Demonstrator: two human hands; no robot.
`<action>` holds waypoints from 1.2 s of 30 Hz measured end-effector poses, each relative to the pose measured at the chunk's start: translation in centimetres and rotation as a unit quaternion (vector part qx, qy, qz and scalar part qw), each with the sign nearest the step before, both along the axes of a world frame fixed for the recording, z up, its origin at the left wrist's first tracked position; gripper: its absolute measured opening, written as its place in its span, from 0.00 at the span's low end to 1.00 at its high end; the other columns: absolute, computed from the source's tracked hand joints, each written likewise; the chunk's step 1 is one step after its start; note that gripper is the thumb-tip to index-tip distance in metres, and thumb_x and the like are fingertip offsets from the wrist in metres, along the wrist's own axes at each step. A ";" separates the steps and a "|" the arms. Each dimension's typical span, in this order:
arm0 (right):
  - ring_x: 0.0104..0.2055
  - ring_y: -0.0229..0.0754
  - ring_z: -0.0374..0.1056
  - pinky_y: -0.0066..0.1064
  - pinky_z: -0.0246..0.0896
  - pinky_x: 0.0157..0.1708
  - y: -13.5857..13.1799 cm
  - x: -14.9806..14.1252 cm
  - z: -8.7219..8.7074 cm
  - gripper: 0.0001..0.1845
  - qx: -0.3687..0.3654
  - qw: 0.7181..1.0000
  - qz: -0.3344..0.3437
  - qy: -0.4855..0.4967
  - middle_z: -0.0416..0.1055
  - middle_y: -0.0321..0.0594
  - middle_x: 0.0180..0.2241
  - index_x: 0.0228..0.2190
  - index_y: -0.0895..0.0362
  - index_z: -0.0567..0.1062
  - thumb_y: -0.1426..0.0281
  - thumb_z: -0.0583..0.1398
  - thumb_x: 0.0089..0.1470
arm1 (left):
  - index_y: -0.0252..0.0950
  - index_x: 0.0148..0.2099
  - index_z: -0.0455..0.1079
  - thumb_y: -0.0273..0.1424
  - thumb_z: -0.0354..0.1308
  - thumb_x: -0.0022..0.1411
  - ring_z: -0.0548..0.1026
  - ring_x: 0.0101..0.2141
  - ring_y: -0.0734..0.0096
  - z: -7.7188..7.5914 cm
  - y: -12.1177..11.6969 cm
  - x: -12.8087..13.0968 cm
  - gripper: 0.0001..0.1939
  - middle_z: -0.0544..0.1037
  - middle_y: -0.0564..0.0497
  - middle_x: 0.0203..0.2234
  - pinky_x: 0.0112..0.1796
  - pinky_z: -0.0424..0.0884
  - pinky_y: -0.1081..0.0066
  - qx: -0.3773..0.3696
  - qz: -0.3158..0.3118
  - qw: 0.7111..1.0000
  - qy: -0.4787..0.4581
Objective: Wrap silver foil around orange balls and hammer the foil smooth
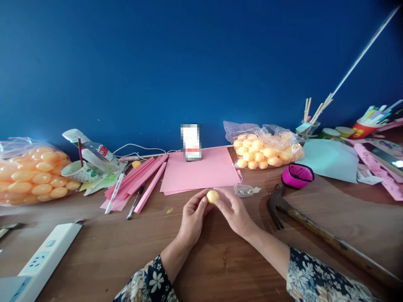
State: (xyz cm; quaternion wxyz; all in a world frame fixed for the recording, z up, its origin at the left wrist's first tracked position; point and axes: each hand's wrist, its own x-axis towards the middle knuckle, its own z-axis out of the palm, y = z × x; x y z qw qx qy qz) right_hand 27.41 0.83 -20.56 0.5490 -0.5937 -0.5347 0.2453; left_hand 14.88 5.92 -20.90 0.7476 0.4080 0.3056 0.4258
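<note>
A small pale-yellow ball [213, 196] is held between both hands above the wooden table. My left hand [193, 216] pinches it from the left with thumb and fingers. From the right, my right hand [234, 214] grips the same ball, its thumb against the side. Just beyond the fingers lie sheets of pink paper [198, 172]. A small clear bottle of glittery bits with a white tip [244, 191] lies beside my right hand. To the right rests a claw hammer [302, 216] with a wooden handle.
Bags of similar balls stand left [34, 176] and right [264, 149]. Pink paper strips [138, 180], a pen [136, 202], a paper cup [77, 172] and a power strip [50, 251] lie left. A phone [192, 142] stands at the wall; a magenta band [297, 175] sits right.
</note>
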 end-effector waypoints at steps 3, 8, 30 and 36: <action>0.50 0.44 0.64 0.39 0.58 0.51 -0.1 0.0 0.0 0.15 -0.004 1.000 0.007 -0.009 0.70 0.42 0.47 0.46 0.54 0.68 0.66 0.54 0.56 | 0.35 0.43 0.71 0.31 0.58 0.55 0.73 0.42 0.64 -0.2 0.0 -0.1 0.13 0.76 0.47 0.40 0.46 0.67 0.64 0.001 0.004 1.000 0.009; 0.52 0.44 0.63 0.38 0.56 0.53 -0.1 0.0 0.1 0.15 -0.006 1.000 0.009 0.000 0.69 0.41 0.47 0.46 0.53 0.69 0.66 0.53 0.56 | 0.35 0.41 0.70 0.31 0.58 0.55 0.73 0.40 0.67 -0.1 0.0 -0.1 0.10 0.75 0.49 0.37 0.44 0.68 0.66 -0.006 0.003 1.000 0.002; 0.51 0.44 0.63 0.37 0.57 0.52 0.3 0.3 -0.7 0.16 -0.031 0.996 0.014 0.082 0.69 0.42 0.48 0.45 0.55 0.70 0.64 0.52 0.57 | 0.34 0.42 0.70 0.29 0.58 0.56 0.72 0.40 0.70 -0.5 0.1 -0.1 0.10 0.74 0.48 0.39 0.44 0.68 0.69 -0.010 -0.016 1.000 -0.003; 0.47 0.43 0.66 0.35 0.59 0.49 0.2 0.4 -0.8 0.15 -0.026 0.995 0.024 0.097 0.71 0.41 0.45 0.44 0.55 0.70 0.64 0.52 0.57 | 0.34 0.40 0.70 0.29 0.59 0.55 0.72 0.39 0.72 -0.4 0.0 -0.2 0.09 0.75 0.50 0.37 0.42 0.69 0.71 -0.003 -0.016 1.000 0.002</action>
